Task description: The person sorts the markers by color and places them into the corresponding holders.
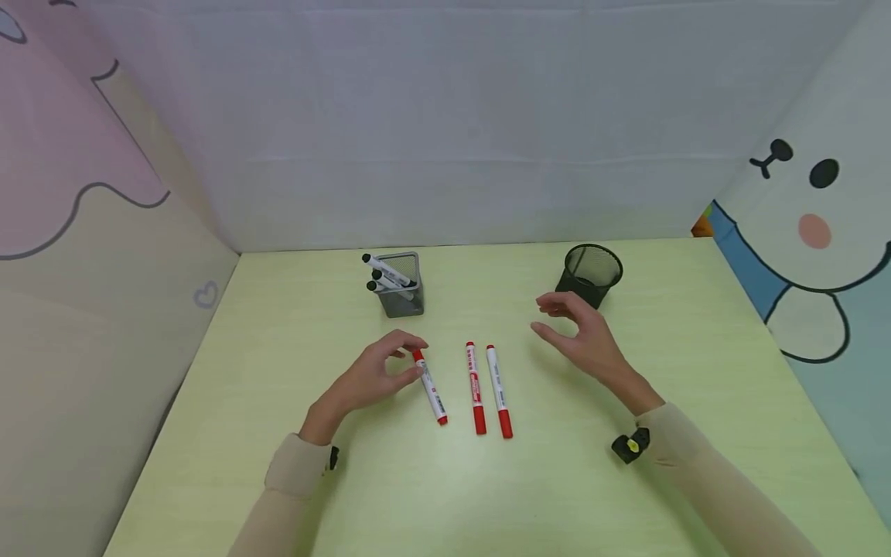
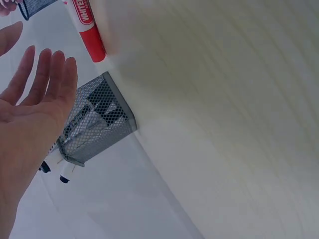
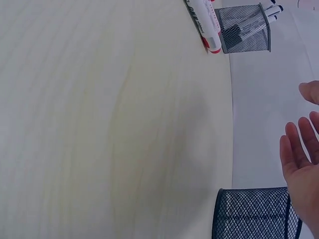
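Observation:
Three whiteboard markers with red ends lie on the table: a left marker (image 1: 432, 392), a middle marker (image 1: 475, 383) and a right marker (image 1: 497, 379). Over the upper end of the left marker is my left hand (image 1: 376, 375), thumb and fingers spread apart. The left wrist view shows that hand's fingers (image 2: 44, 79) fairly straight, with nothing held. My right hand (image 1: 585, 340) hovers just in front of the round black mesh cup (image 1: 592, 292), hiding part of it. Its fingers (image 3: 297, 144) are extended and its thumb stands apart, holding nothing.
Behind my left hand stands a square grey mesh pen holder (image 1: 404, 304) with several black-capped markers (image 1: 390, 272) leaning left in it. A pale curtain (image 1: 445, 155) hangs along the back edge of the light wooden table (image 1: 529, 495). Printed cloth panels flank both sides.

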